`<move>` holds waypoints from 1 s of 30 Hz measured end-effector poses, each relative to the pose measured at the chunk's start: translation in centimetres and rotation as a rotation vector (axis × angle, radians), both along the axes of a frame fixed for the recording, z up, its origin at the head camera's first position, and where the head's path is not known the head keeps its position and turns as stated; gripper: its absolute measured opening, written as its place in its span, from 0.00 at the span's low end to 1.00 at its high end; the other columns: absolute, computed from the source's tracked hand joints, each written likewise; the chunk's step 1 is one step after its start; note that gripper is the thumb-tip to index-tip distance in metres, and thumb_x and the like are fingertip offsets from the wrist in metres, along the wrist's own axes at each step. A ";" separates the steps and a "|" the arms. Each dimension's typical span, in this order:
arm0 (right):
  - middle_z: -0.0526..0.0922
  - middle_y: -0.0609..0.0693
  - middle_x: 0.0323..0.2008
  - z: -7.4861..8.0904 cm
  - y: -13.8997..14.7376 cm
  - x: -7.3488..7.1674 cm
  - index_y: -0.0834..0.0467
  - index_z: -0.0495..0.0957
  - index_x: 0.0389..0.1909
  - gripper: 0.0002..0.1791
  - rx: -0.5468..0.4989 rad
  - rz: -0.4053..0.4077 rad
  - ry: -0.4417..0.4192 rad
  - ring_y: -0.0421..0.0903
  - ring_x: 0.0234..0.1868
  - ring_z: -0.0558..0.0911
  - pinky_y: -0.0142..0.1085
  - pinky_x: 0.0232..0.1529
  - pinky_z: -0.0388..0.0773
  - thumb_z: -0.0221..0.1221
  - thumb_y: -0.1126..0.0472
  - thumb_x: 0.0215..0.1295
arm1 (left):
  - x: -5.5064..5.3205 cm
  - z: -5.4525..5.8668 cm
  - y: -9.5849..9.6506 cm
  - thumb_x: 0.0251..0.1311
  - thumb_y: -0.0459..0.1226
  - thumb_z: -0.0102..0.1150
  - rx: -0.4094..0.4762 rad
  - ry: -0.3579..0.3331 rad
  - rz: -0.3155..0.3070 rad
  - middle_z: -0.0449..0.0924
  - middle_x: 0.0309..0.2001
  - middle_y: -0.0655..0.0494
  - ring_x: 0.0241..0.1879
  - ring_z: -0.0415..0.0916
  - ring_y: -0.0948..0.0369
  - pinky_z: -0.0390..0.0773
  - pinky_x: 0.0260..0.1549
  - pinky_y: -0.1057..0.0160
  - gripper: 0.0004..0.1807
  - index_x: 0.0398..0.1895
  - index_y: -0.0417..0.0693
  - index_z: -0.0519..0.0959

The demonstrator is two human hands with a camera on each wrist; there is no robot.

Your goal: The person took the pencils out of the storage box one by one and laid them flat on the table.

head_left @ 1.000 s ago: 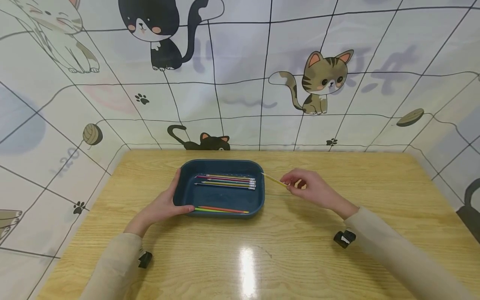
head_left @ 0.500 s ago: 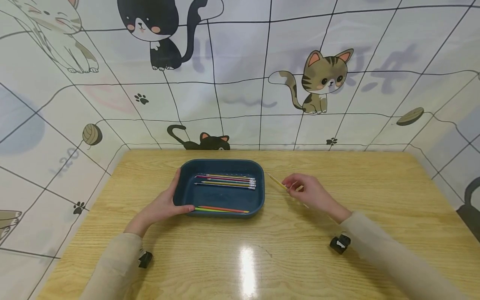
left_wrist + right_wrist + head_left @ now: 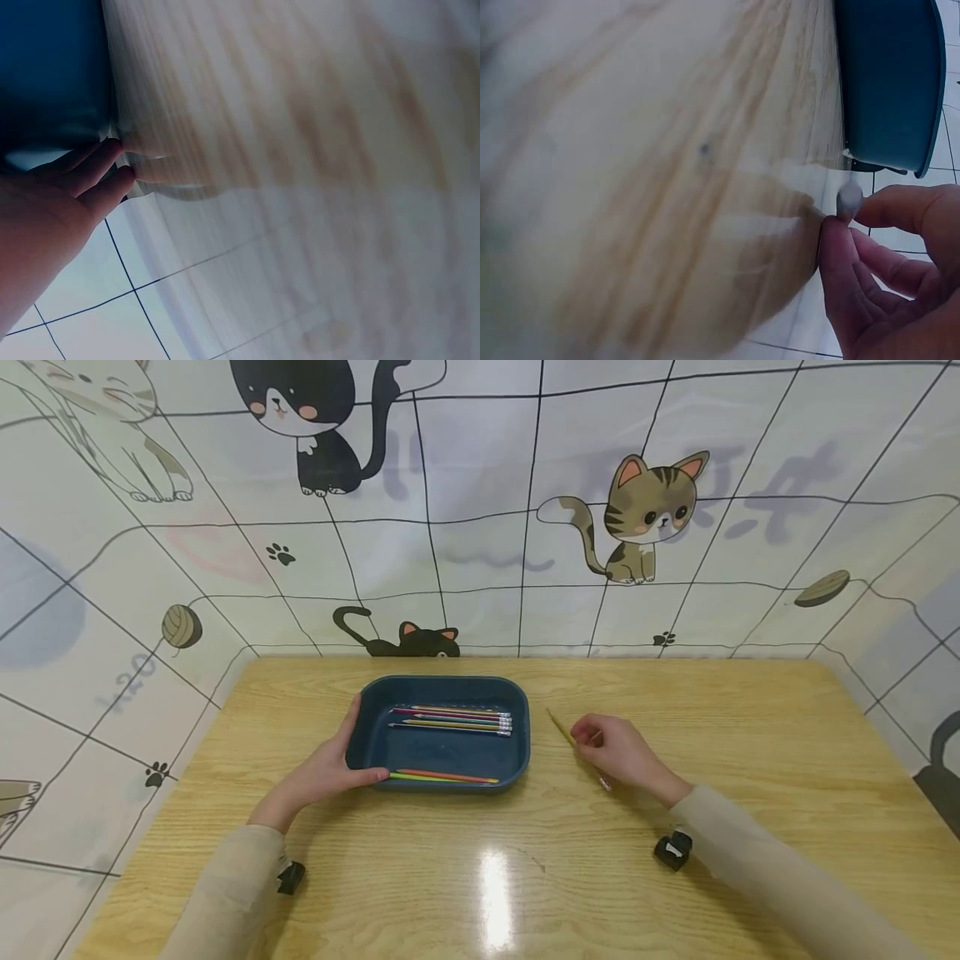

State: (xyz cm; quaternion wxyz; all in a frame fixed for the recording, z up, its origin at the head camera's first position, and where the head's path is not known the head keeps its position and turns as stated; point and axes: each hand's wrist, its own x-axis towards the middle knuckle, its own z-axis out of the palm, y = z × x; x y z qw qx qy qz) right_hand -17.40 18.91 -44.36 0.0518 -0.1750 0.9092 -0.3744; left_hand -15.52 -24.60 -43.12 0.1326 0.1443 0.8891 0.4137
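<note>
A yellow pencil (image 3: 561, 725) slants between the thumb and fingers of my right hand (image 3: 618, 752), low over the table just right of the blue tray (image 3: 442, 785). Its eraser end (image 3: 605, 784) shows below the hand, and the right wrist view catches that end (image 3: 849, 199) at the fingertips. My left hand (image 3: 322, 768) is spread around the tray's near left corner, thumb along the front rim and straight fingers against the left side. Inside the tray, several pencils (image 3: 453, 721) with eraser ends lie side by side toward the back; an orange pencil (image 3: 442, 775) and a green one (image 3: 416, 778) lie along the front wall.
The wooden table (image 3: 420, 877) meets a white sheet (image 3: 480, 552) printed with cartoon cats and grid lines, which rises behind and at the sides. A dark object (image 3: 941, 777) is partly visible at the right edge.
My right hand has moved slightly left and down toward the table, and the yellow pencil has turned to a steeper slant, its eraser end now showing. The left hand and tray stay put.
</note>
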 end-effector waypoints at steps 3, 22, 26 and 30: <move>0.81 0.50 0.31 0.1 -0.2 -0.1 0.67 0.79 0.40 0.09 0.022 0.004 -0.002 0.45 0.32 0.80 0.40 0.37 0.76 0.60 0.69 0.59 | -0.1 -0.1 0.0 0.51 0.48 0.72 0.003 -0.004 0.003 0.34 0.75 0.35 0.70 0.42 0.35 0.49 0.63 0.36 0.67 0.76 0.54 0.26; 0.79 0.47 0.22 0.1 -2.6 -0.1 0.67 0.74 0.41 0.14 0.026 -0.061 -0.096 0.40 0.21 0.77 0.36 0.25 0.73 0.65 0.67 0.57 | 0.0 0.0 0.0 0.51 0.47 0.72 0.004 -0.012 0.010 0.33 0.75 0.36 0.70 0.40 0.35 0.48 0.63 0.35 0.67 0.77 0.55 0.26; 0.79 0.48 0.21 0.0 -2.9 -0.1 0.68 0.74 0.42 0.15 -0.003 -0.076 -0.122 0.41 0.20 0.78 0.36 0.25 0.74 0.65 0.66 0.57 | 0.1 0.1 0.0 0.50 0.47 0.73 0.009 -0.014 0.011 0.32 0.75 0.36 0.71 0.39 0.35 0.48 0.63 0.35 0.67 0.77 0.55 0.26; 0.79 0.50 0.22 -0.1 -3.0 0.0 0.68 0.74 0.43 0.16 -0.025 -0.098 -0.155 0.42 0.20 0.79 0.36 0.27 0.75 0.66 0.65 0.58 | 0.0 0.0 0.0 0.51 0.48 0.72 0.011 -0.020 0.014 0.32 0.75 0.37 0.71 0.39 0.36 0.48 0.63 0.35 0.67 0.77 0.56 0.26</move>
